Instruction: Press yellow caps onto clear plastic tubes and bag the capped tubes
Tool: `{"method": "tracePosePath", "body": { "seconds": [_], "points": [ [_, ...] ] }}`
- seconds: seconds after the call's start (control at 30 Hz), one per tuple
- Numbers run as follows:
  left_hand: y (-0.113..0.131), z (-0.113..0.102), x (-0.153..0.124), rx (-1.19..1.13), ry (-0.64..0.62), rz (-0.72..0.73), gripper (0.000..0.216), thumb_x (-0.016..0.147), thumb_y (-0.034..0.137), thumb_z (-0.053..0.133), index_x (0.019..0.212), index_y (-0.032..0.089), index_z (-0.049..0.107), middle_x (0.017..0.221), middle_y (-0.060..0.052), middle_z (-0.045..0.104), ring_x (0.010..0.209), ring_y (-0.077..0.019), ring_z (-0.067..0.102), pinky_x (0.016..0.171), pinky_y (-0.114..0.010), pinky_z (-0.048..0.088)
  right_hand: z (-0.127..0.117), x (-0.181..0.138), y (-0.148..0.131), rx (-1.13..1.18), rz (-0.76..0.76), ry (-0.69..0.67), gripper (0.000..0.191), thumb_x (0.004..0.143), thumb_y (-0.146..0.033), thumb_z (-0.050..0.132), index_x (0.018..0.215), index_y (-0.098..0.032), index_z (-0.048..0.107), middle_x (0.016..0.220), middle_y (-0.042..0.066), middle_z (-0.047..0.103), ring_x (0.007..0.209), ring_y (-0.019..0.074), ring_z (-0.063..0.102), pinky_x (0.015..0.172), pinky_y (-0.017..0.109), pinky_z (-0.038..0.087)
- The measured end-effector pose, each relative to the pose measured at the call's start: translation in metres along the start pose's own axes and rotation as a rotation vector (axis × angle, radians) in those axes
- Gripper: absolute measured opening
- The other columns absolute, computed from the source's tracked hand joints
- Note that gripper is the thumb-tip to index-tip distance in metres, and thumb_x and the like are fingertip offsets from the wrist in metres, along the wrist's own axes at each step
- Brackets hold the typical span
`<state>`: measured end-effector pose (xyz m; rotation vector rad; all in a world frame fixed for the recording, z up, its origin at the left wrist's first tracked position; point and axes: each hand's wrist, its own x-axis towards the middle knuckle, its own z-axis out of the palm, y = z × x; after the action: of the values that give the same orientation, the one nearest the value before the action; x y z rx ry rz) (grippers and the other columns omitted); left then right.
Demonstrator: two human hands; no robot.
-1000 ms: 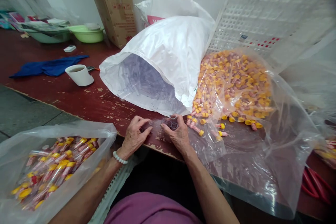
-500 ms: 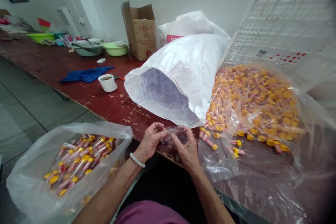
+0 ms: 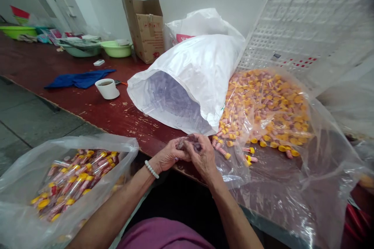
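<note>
My left hand (image 3: 169, 155) and my right hand (image 3: 203, 155) meet at the near edge of the dark red table (image 3: 87, 105). Both are closed round a small bunch of clear plastic tubes (image 3: 188, 141) held between them. Just behind them lies a big white sack (image 3: 193, 74) on its side, its mouth open toward me and full of clear tubes. To the right, a clear plastic bag (image 3: 271, 105) spills yellow-capped pink pieces (image 3: 248, 149) onto the table. At my lower left, another clear bag (image 3: 70, 179) holds filled tubes with yellow caps.
A white cup (image 3: 107, 88) and a blue cloth (image 3: 78, 79) lie on the table to the left. Further back stand a cardboard box (image 3: 144, 23) and green basins (image 3: 117, 48). A white plastic crate (image 3: 306, 23) leans at the right. Grey floor (image 3: 26, 120) lies left of the table.
My hands have closed together round the clear tubes; a second ago they were apart, with the tubes' open ends showing. The camera has also shifted.
</note>
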<state>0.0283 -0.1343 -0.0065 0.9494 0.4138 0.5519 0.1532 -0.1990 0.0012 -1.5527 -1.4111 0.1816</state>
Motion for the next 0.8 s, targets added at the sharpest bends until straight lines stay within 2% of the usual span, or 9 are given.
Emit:
{"method": "tracePosePath", "body": {
  "seconds": [0.07,0.17,0.33,0.47,0.53,0.6,0.7,0.8],
  "points": [
    [-0.003,0.004,0.005,0.000,0.077,0.076,0.047,0.055,0.002,0.073,0.100,0.015,0.067,0.089,-0.003,0.069,0.082,-0.0142,0.062,0.077,-0.024,0.046,0.003,-0.002,0.004,-0.001,0.013,0.062,0.019,0.084,-0.035,0.056,0.094,-0.020,0.062,0.093,0.005,0.065,0.091,0.0199,0.056,0.085,0.035,0.044],
    [-0.009,0.007,0.012,0.017,0.168,0.139,0.053,0.056,0.002,0.071,0.107,0.016,0.066,0.099,-0.004,0.070,0.088,-0.0149,0.062,0.083,-0.024,0.045,0.009,-0.005,0.012,0.025,0.037,0.076,0.022,0.084,-0.035,0.056,0.098,-0.020,0.062,0.100,0.006,0.065,0.095,0.0200,0.056,0.087,0.037,0.044],
    [-0.020,0.005,0.021,0.108,0.194,0.195,0.059,0.059,0.007,0.071,0.116,0.016,0.062,0.105,-0.006,0.068,0.094,-0.0179,0.062,0.086,-0.028,0.046,0.014,-0.009,0.020,0.099,0.103,0.048,0.036,0.081,-0.034,0.059,0.115,-0.020,0.057,0.118,0.008,0.060,0.110,0.0209,0.053,0.097,0.039,0.040],
    [-0.019,0.005,0.022,0.379,0.189,0.212,0.047,0.064,0.012,0.068,0.111,0.013,0.065,0.109,-0.011,0.066,0.102,-0.0229,0.060,0.089,-0.033,0.047,0.019,-0.013,0.026,0.216,0.250,0.029,0.049,0.081,-0.040,0.059,0.123,-0.018,0.051,0.122,0.009,0.058,0.110,0.0216,0.055,0.097,0.039,0.042],
    [-0.015,0.006,0.021,0.505,0.148,0.203,0.045,0.066,0.013,0.067,0.111,0.012,0.064,0.114,-0.012,0.064,0.105,-0.0239,0.059,0.091,-0.034,0.046,0.021,-0.015,0.029,0.272,0.298,0.038,0.055,0.080,-0.044,0.059,0.128,-0.019,0.047,0.125,0.010,0.056,0.112,0.0222,0.054,0.097,0.040,0.042],
    [-0.012,0.006,0.020,0.536,0.046,0.190,0.048,0.069,0.013,0.064,0.117,0.013,0.060,0.118,-0.012,0.062,0.107,-0.0235,0.058,0.094,-0.035,0.045,0.022,-0.016,0.031,0.300,0.310,0.054,0.062,0.079,-0.047,0.059,0.132,-0.018,0.042,0.128,0.012,0.054,0.114,0.0230,0.053,0.098,0.041,0.042],
    [-0.010,0.004,0.019,0.519,-0.110,0.189,0.061,0.066,0.009,0.065,0.125,0.017,0.053,0.127,-0.012,0.056,0.112,-0.0231,0.056,0.098,-0.036,0.042,0.023,-0.019,0.034,0.284,0.271,0.073,0.066,0.080,-0.051,0.056,0.134,-0.017,0.037,0.132,0.013,0.049,0.120,0.0241,0.047,0.103,0.043,0.038],
    [-0.014,0.006,0.018,0.534,-0.180,0.185,0.071,0.063,0.010,0.069,0.130,0.020,0.047,0.133,-0.012,0.051,0.114,-0.0236,0.054,0.098,-0.035,0.042,0.023,-0.019,0.037,0.252,0.227,0.089,0.066,0.084,-0.054,0.047,0.136,-0.016,0.033,0.137,0.014,0.042,0.126,0.0239,0.040,0.106,0.044,0.033]
  ]
}}
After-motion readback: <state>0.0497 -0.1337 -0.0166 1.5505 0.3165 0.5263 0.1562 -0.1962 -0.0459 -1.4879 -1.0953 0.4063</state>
